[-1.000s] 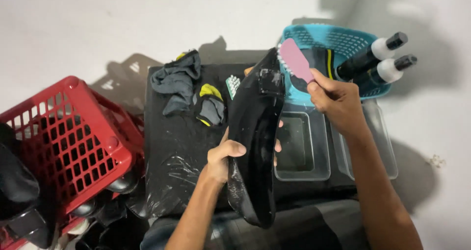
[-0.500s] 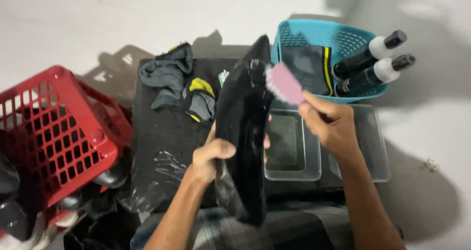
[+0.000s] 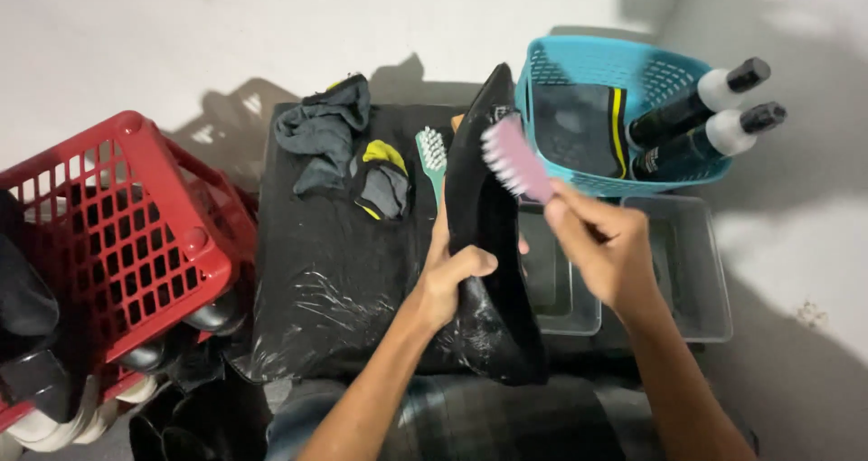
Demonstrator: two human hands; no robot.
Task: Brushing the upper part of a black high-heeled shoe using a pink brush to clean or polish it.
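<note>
Brushing stage: left hand [image 3: 449,276], fingers wrapped shut, holds black shoe [image 3: 488,244] upright; right hand [image 3: 604,249] fingers pinch pink brush [image 3: 515,161], bristles at its upper edge. Next stroke likely needs steady downward pressure.

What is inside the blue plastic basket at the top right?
Inside the blue plastic basket stand two dark bottles with white necks and black caps and a dark flat item with a yellow stripe. Its bottom is covered.
</note>
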